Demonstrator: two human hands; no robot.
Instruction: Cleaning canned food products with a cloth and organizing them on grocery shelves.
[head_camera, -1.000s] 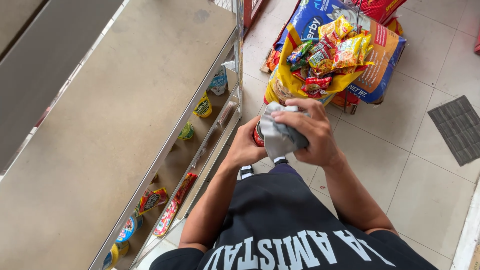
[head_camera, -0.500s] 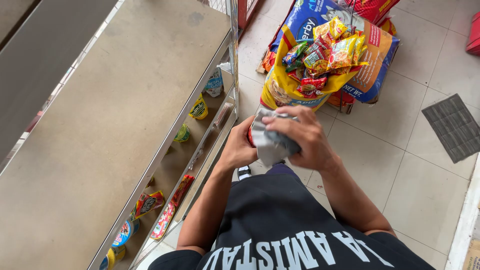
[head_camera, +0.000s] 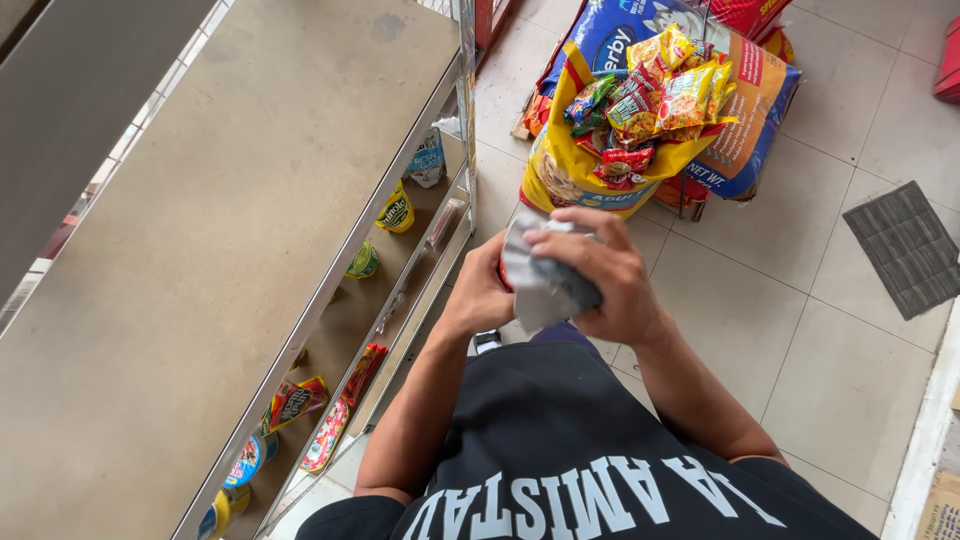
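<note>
A silver packet (head_camera: 545, 280) was held in front of the torso, above the tiled floor (head_camera: 800, 330), between both hands. It was positioned just right of the shelf (head_camera: 250, 230) edge and well short of the open sack (head_camera: 590, 170) of snack packs (head_camera: 660, 95).

Handling properties, as judged from the creased foil surface: the packet was taken to be light, soft and easily crumpled, with a smooth skin likely to slip under a loose hold. Hard contents could not be confirmed. The flat faces and the sealed end seams were judged the most suitable places for a grasp; heavy pressure across the middle was likely to deform it.

The right hand (head_camera: 600, 275) was laid over the top and far side of the packet. Its fingers (head_camera: 565, 235) were curled closed around the foil, in firm contact along the upper edge.

The left hand (head_camera: 480, 295) was set against the near left side of the packet. Its fingers were largely hidden behind the foil, but the hand was wrapped against it, and a supporting grip was indicated. A small red area was visible at the left edge of the packet; its nature could not be determined.

Small packs and cups (head_camera: 395, 212) were stored on the lower shelf levels.
</note>
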